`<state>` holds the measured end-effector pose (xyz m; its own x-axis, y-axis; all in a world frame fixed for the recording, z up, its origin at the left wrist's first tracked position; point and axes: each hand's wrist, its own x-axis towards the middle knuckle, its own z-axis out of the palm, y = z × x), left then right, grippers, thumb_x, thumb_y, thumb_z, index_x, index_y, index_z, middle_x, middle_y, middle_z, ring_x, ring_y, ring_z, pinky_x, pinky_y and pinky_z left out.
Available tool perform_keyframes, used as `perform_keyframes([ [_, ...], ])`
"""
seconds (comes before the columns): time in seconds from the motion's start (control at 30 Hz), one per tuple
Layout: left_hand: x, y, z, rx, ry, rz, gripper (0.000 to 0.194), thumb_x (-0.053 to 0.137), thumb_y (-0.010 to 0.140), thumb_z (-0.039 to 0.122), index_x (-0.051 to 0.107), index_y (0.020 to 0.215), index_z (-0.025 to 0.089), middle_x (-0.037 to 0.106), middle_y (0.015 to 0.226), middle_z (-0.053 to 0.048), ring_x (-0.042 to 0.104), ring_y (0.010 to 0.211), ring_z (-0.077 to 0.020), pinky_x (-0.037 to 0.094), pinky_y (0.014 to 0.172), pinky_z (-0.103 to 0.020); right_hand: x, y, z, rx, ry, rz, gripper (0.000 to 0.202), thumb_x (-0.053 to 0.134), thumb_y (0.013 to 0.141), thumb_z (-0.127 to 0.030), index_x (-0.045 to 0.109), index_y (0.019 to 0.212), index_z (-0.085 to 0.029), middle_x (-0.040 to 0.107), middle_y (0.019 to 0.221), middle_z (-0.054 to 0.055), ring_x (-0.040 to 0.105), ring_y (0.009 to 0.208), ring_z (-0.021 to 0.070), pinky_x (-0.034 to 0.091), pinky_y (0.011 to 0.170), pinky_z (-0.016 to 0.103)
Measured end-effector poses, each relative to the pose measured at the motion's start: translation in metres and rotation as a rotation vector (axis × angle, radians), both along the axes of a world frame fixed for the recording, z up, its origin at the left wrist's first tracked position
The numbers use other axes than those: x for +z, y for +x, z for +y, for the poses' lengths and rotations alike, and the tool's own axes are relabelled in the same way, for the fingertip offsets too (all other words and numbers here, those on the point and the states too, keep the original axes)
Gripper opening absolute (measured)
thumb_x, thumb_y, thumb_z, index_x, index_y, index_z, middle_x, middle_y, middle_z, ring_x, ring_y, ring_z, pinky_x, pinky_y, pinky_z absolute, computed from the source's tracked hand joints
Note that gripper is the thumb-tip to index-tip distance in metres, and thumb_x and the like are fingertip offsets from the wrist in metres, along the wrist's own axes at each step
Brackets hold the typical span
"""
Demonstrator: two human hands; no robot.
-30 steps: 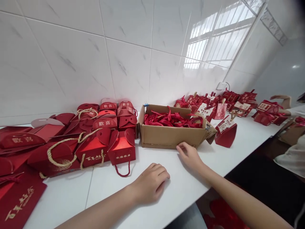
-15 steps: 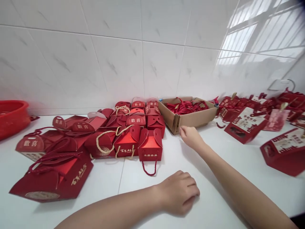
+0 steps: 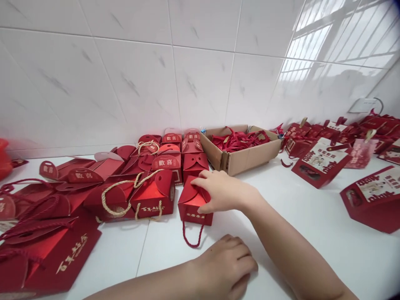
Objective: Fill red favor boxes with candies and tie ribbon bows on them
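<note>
Well, right hand (image 3: 223, 191) pinches red box (image 3: 188, 203) (carton (image 3: 253, 159) just behind), left hand (image 3: 226, 264) curled.

The light is bright and pale. On the glossy wall (image 3: 203, 83), the upper right shows glare of a barred window. Soft shadows lie on the white tabletop (image 3: 165, 250) beside the arms. Wide-angle stretching bends things near the edges, and the right corners become dark.

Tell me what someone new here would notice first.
Probably the red boxes crowding the left side of the white table, with the right hand on a small box near the middle. Next, the open cardboard box stands by the tiled wall, heaped with dark red ribbons.
</note>
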<state>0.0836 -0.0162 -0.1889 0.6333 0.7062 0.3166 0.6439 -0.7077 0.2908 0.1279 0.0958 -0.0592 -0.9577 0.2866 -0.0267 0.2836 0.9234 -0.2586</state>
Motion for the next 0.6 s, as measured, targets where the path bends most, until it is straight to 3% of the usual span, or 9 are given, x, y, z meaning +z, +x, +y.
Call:
perform_keyframes([
  [0.07,0.001,0.0,0.0,0.007,-0.014,-0.023,0.019,0.053,0.077,0.017,0.054,0.096,0.019,0.063,0.088,-0.005,0.053,0.082,-0.0183,0.045,0.077,-0.031,0.007,0.007,0.012,-0.058,-0.007,0.083,0.053,0.066,0.073,-0.05,0.063,0.115,-0.019,0.061,0.112,0.015,0.061,0.091,0.0297,0.047,0.079,0.044],
  [0.13,0.002,0.001,0.001,0.005,-0.023,-0.048,0.021,0.052,0.077,0.016,0.053,0.097,0.019,0.063,0.089,-0.005,0.053,0.082,-0.0181,0.044,0.075,-0.031,0.012,0.013,0.036,-0.1,0.015,0.357,0.042,0.052,0.085,-0.053,0.067,0.104,-0.019,0.064,0.106,0.012,0.061,0.092,0.0251,0.046,0.083,0.039],
  [0.17,0.003,0.001,0.001,0.004,-0.027,-0.057,0.021,0.051,0.077,0.015,0.053,0.097,0.019,0.063,0.089,-0.005,0.053,0.082,-0.0179,0.044,0.075,-0.031,0.012,0.016,0.051,-0.145,0.049,0.558,0.039,0.04,0.093,-0.046,0.067,0.1,-0.018,0.065,0.106,0.011,0.06,0.097,0.0225,0.045,0.086,0.036],
  [0.23,0.004,0.002,0.002,0.006,-0.039,-0.07,0.021,0.05,0.077,0.013,0.052,0.097,0.019,0.063,0.089,-0.005,0.053,0.082,-0.0179,0.044,0.074,-0.031,0.009,0.022,0.084,-0.41,0.172,0.823,0.044,0.022,0.099,-0.031,0.063,0.107,-0.016,0.062,0.114,0.012,0.056,0.11,0.0197,0.039,0.097,0.033],
  [0.3,0.005,0.002,0.003,0.003,-0.049,-0.082,0.021,0.049,0.077,0.013,0.053,0.097,0.019,0.062,0.089,-0.005,0.054,0.083,-0.0181,0.043,0.074,-0.031,0.002,0.029,0.111,-0.669,0.189,0.614,0.043,0.026,0.098,-0.032,0.064,0.101,-0.014,0.06,0.122,0.014,0.053,0.117,0.0214,0.036,0.1,0.033],
  [0.37,0.006,0.002,0.003,-0.004,-0.055,-0.098,0.02,0.049,0.077,0.013,0.053,0.096,0.019,0.063,0.089,-0.005,0.054,0.083,-0.0181,0.043,0.074,-0.031,-0.005,0.036,0.127,-0.765,0.149,0.456,0.042,0.034,0.095,-0.035,0.067,0.082,-0.012,0.062,0.117,0.019,0.057,0.11,0.0274,0.037,0.097,0.039],
  [0.5,0.006,0.001,0.004,-0.015,-0.065,-0.116,0.022,0.049,0.076,0.011,0.053,0.096,0.019,0.063,0.09,-0.005,0.055,0.083,-0.0174,0.043,0.075,-0.03,-0.012,0.039,0.127,-0.804,0.111,0.324,0.039,0.042,0.089,-0.035,0.066,0.072,-0.01,0.07,0.09,0.02,0.064,0.093,0.0317,0.034,0.096,0.051],
  [0.6,0.007,0.0,0.003,-0.022,-0.069,-0.119,0.023,0.049,0.076,0.011,0.054,0.097,0.019,0.063,0.089,-0.005,0.055,0.083,-0.0171,0.044,0.075,-0.03,-0.011,0.037,0.125,-0.806,0.098,0.332,0.032,0.042,0.088,-0.027,0.068,0.083,-0.009,0.07,0.095,0.02,0.063,0.098,0.033,0.034,0.097,0.054],
])
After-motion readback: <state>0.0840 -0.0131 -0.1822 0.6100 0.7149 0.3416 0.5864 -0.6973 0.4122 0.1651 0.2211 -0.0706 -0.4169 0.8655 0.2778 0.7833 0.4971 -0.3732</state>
